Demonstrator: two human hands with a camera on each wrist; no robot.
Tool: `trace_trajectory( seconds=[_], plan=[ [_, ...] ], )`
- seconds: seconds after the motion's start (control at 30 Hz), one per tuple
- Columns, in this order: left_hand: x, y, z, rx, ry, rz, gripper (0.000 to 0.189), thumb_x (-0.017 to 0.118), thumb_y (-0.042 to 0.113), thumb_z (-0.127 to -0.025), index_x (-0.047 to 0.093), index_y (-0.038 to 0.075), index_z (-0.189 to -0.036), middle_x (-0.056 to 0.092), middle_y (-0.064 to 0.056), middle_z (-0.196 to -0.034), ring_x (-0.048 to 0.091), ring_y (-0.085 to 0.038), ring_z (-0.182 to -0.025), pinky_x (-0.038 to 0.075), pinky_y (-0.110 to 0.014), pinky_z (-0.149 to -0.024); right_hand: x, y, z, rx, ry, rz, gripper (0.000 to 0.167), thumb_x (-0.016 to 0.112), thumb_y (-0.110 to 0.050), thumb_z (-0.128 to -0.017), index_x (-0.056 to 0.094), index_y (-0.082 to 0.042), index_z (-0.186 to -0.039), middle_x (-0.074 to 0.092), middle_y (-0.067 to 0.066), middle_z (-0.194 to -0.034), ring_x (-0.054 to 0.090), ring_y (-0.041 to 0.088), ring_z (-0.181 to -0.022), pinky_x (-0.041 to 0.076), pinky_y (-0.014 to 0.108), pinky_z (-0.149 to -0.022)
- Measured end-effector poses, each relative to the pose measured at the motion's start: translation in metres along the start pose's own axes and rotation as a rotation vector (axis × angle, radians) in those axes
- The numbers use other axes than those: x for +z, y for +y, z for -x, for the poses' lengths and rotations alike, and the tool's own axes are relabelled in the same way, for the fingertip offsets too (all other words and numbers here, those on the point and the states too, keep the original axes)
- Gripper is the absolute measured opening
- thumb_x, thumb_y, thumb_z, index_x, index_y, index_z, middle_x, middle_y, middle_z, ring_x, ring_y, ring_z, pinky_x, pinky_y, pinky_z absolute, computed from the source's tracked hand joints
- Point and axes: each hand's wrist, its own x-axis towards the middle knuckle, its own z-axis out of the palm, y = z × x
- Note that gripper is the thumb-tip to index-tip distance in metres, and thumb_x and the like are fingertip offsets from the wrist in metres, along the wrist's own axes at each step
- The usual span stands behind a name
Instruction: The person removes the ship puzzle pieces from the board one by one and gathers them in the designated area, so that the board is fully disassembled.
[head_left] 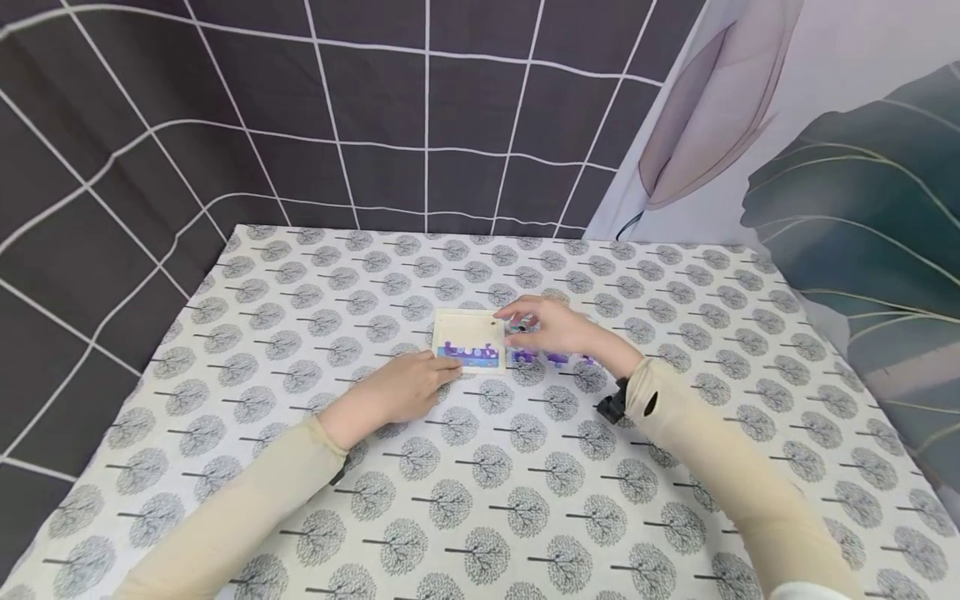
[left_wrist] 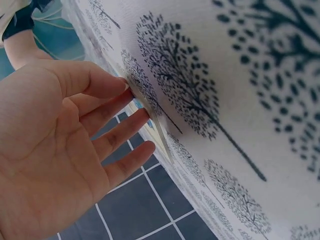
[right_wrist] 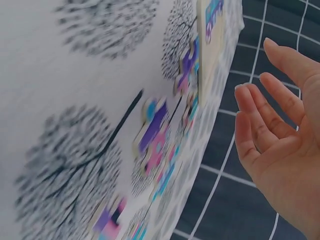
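A shallow light-coloured puzzle tray (head_left: 467,323) lies on the cloth, with joined blue and purple jigsaw pieces (head_left: 480,359) along its near side. At its near left corner my left hand (head_left: 405,386) holds the tray, thumb and fingertips at the frame. The left wrist view shows the thumb (left_wrist: 107,82) close against the tray's edge. Over the tray's right edge hovers my right hand (head_left: 557,325), thumb and fingers apart. In the right wrist view that hand (right_wrist: 285,115) is empty, its fingers loosely bent. Loose jigsaw pieces (right_wrist: 155,127) lie beneath and beside it, partly hidden in the head view.
The table (head_left: 480,467) wears a white cloth printed with grey trees. Behind and to the left hangs a dark curtain (head_left: 375,100) with white grid lines. A leaf-patterned curtain (head_left: 862,192) hangs at the right. Several loose pieces (head_left: 557,359) lie right of the tray.
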Motion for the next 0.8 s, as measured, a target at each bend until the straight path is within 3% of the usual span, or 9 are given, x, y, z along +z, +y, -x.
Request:
trace_trajectory(
  seconds=[0.53, 0.8],
  plan=[
    [0.002, -0.004, 0.0, -0.013, -0.021, -0.03, 0.049, 0.055, 0.01, -0.09, 0.044, 0.003, -0.137, 0.04, -0.008, -0.146, 0.041, -0.031, -0.13, 0.032, -0.045, -0.11, 0.019, -0.024, -0.05, -0.028, -0.145, -0.057, 0.042, 0.068, -0.017, -0.085, 0.058, -0.005, -0.124, 0.063, 0.011, -0.119, 0.061, 0.021, -0.103, 0.051, 0.035, -0.092],
    [0.005, -0.003, 0.002, 0.007, -0.004, -0.05, 0.05, 0.053, 0.01, -0.091, 0.041, 0.004, -0.139, 0.038, -0.008, -0.147, 0.039, -0.03, -0.131, 0.033, -0.045, -0.11, 0.038, -0.028, -0.062, -0.026, -0.114, -0.067, 0.041, 0.073, -0.022, -0.081, 0.062, -0.006, -0.117, 0.065, 0.008, -0.115, 0.063, 0.019, -0.1, 0.053, 0.027, -0.088]
  ],
)
